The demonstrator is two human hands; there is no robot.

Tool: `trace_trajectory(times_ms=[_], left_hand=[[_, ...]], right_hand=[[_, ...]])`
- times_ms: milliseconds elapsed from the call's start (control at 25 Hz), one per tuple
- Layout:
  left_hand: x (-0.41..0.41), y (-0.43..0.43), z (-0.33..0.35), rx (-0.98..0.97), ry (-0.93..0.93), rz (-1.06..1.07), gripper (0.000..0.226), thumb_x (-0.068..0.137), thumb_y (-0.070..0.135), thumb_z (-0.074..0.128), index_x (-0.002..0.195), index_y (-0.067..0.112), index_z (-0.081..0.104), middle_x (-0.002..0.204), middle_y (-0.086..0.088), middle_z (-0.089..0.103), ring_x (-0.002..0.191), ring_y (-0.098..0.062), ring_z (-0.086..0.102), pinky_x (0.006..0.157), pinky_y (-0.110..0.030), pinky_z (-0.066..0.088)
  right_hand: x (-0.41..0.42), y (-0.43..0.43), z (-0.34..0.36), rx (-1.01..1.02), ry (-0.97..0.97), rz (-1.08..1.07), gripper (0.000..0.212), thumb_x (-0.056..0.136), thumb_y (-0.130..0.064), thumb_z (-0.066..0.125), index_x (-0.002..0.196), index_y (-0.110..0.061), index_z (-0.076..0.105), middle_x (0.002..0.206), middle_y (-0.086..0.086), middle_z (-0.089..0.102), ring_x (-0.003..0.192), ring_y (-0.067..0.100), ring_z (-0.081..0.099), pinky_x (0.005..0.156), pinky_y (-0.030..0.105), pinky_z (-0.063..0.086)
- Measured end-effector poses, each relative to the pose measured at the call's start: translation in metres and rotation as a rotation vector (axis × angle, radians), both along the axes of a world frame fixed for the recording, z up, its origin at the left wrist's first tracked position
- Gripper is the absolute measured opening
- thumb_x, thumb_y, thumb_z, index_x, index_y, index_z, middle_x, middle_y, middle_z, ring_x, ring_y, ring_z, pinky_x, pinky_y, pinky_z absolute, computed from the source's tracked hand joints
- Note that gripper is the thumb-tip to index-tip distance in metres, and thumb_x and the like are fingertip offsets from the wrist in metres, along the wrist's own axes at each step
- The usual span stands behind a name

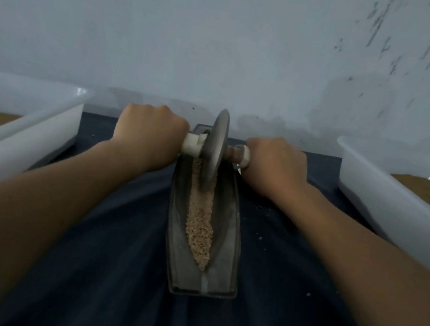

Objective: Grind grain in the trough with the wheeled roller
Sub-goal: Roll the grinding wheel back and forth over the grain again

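A long, boat-shaped metal trough (225, 251) lies lengthwise on a dark blue cloth, its narrow groove filled with pale tan grain (200, 227). A grey metal disc, the wheeled roller (215, 146), stands upright in the groove near the trough's far end. A white axle handle sticks out on both sides of the disc. My left hand (148, 133) grips the left handle end, and my right hand (276, 162) grips the right end. Both fists hide most of the handle.
A white plastic tub (24, 123) holding brown grain stands at the left, and a second white tub (388, 188) with brown grain stands at the right. A pale wall rises just behind the trough. Dark blue cloth (113, 273) covers the surface, with a few white specks on its right side.
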State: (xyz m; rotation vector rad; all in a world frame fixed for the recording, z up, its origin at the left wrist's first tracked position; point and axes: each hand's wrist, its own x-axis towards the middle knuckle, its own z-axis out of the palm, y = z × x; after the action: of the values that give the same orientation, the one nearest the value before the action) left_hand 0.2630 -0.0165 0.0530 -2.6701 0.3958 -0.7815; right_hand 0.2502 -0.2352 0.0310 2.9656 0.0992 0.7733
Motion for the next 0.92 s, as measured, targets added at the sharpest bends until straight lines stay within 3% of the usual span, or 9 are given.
trace_trajectory(times_ms=[120,200,320,440,560,720,800,920], left_hand=[[-0.044,0.012,-0.011,-0.018,-0.011,-0.053,0.007,0.087,0.031,0.056,0.084,0.026,0.052,0.066,0.004,0.037,0.062,-0.024,0.052,0.054,-0.031,0.032],[-0.078,0.025,-0.014,0.009,-0.022,-0.098,0.025,0.080,0.038,0.062,0.076,0.030,0.039,0.060,0.009,0.027,0.051,-0.017,0.033,0.048,-0.028,0.023],[-0.100,0.038,-0.006,0.026,-0.044,-0.134,0.037,0.064,0.044,0.071,0.064,0.034,0.035,0.054,0.013,0.018,0.043,-0.009,0.012,0.046,-0.019,0.008],[-0.078,0.036,-0.021,-0.005,0.042,-0.074,0.025,0.077,0.045,0.061,0.069,0.036,0.040,0.059,0.012,0.031,0.047,-0.010,0.026,0.046,-0.024,0.020],[-0.029,0.019,-0.027,-0.063,-0.041,-0.030,0.005,0.086,0.036,0.058,0.085,0.031,0.058,0.066,0.007,0.041,0.057,-0.019,0.044,0.052,-0.031,0.030],[0.007,0.008,-0.018,-0.099,-0.069,-0.025,0.010,0.086,0.033,0.060,0.091,0.024,0.062,0.070,-0.004,0.049,0.061,-0.026,0.050,0.054,-0.032,0.033],[-0.002,0.010,-0.022,-0.134,-0.074,-0.038,0.006,0.087,0.029,0.060,0.086,0.023,0.058,0.072,-0.004,0.055,0.063,-0.028,0.056,0.054,-0.032,0.033],[-0.039,0.021,-0.029,-0.114,-0.079,-0.064,0.020,0.086,0.031,0.059,0.075,0.028,0.042,0.062,0.004,0.042,0.049,-0.018,0.036,0.048,-0.028,0.024]], right_hand=[[-0.048,-0.004,0.002,-0.089,0.003,0.068,0.017,0.074,-0.034,0.063,0.072,-0.028,0.048,0.064,-0.008,0.046,0.057,0.021,0.046,0.048,0.027,0.024],[-0.086,-0.008,0.006,-0.189,-0.078,0.129,0.021,0.061,-0.033,0.066,0.066,-0.030,0.046,0.054,-0.011,0.036,0.044,0.011,0.034,0.043,0.022,0.017],[-0.117,-0.015,0.019,-0.214,-0.134,0.180,0.029,0.045,-0.038,0.063,0.058,-0.033,0.037,0.044,-0.015,0.023,0.036,0.000,0.021,0.042,0.014,0.009],[-0.093,-0.009,0.021,-0.220,0.025,0.128,0.016,0.055,-0.036,0.060,0.057,-0.031,0.045,0.046,-0.013,0.042,0.038,0.007,0.039,0.041,0.017,0.022],[-0.034,0.002,0.019,-0.144,0.115,0.032,0.014,0.076,-0.038,0.061,0.067,-0.028,0.058,0.063,-0.007,0.058,0.055,0.015,0.053,0.046,0.023,0.033],[0.004,0.007,0.009,-0.079,-0.003,-0.027,0.013,0.081,-0.037,0.064,0.077,-0.025,0.060,0.074,-0.003,0.060,0.062,0.021,0.052,0.049,0.024,0.030],[-0.008,0.008,0.010,-0.079,-0.026,-0.005,0.014,0.080,-0.032,0.066,0.077,-0.027,0.054,0.070,-0.004,0.052,0.062,0.021,0.050,0.049,0.025,0.027],[-0.052,0.006,0.015,-0.139,0.023,0.060,0.021,0.077,-0.028,0.066,0.072,-0.027,0.046,0.065,-0.007,0.049,0.058,0.018,0.049,0.048,0.026,0.027]])
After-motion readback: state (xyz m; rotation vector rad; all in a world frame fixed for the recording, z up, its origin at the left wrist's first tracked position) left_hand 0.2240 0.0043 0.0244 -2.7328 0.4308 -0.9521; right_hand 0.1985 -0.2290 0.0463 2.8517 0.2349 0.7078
